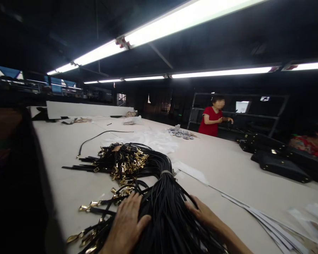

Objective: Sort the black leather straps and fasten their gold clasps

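A big bundle of thin black straps (161,201) lies on the table in front of me, bound near its bend by a pale tie (166,173). Gold-coloured clasps (129,164) cluster at its far end, and more gold clasps (91,205) spread out on the left. My left hand (127,220) rests flat along the bundle's left side, fingers stretched out and thumb apart. Against the right side lies my right hand (201,211); its visible fingers are extended on the straps, the others hidden. Beyond the bundle, a single black strap (95,135) curves across the table.
The long pale table (214,162) carries crumpled clear plastic (153,141), a pile of small pieces (182,133) and white strips (267,220). Black bags (281,164) with gold studs sit along the right edge. A person in red (211,118) stands across the table; another is at far right.
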Tool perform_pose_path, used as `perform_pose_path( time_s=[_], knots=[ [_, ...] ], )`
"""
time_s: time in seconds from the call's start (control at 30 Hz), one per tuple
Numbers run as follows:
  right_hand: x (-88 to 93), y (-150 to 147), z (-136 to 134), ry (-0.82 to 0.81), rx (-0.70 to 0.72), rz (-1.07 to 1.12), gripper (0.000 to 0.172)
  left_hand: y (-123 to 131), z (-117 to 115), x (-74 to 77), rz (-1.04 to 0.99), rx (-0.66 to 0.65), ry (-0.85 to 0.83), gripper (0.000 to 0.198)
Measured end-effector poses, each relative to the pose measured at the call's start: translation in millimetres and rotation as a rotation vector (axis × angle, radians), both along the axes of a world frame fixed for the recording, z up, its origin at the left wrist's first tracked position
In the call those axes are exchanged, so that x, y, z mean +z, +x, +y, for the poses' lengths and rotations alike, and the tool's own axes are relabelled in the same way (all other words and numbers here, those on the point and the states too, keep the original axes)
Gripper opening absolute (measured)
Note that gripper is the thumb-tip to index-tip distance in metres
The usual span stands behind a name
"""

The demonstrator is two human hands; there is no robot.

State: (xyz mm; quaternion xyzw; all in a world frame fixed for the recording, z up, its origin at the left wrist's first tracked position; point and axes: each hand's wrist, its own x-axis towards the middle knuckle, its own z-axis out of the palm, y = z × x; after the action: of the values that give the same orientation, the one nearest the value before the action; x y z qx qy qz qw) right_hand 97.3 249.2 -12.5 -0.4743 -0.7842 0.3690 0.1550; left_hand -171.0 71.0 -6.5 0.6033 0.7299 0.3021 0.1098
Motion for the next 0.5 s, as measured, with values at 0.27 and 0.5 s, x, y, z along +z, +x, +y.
perform_pose_path(
  time_s=[0.27, 0.5],
  knots=[
    [-7.8, -31.9, -56.8, -0.229, 0.245, 0.508, 0.106, 7.8, 0.6, 3.5, -0.227, -0.174, -0.227, 0.067],
    [-9.0, 25.3, -9.2, -0.514, 0.125, 0.572, 0.104, 135.2, 59.9, 11.2, -1.056, -0.279, -0.218, 0.073]
  ],
)
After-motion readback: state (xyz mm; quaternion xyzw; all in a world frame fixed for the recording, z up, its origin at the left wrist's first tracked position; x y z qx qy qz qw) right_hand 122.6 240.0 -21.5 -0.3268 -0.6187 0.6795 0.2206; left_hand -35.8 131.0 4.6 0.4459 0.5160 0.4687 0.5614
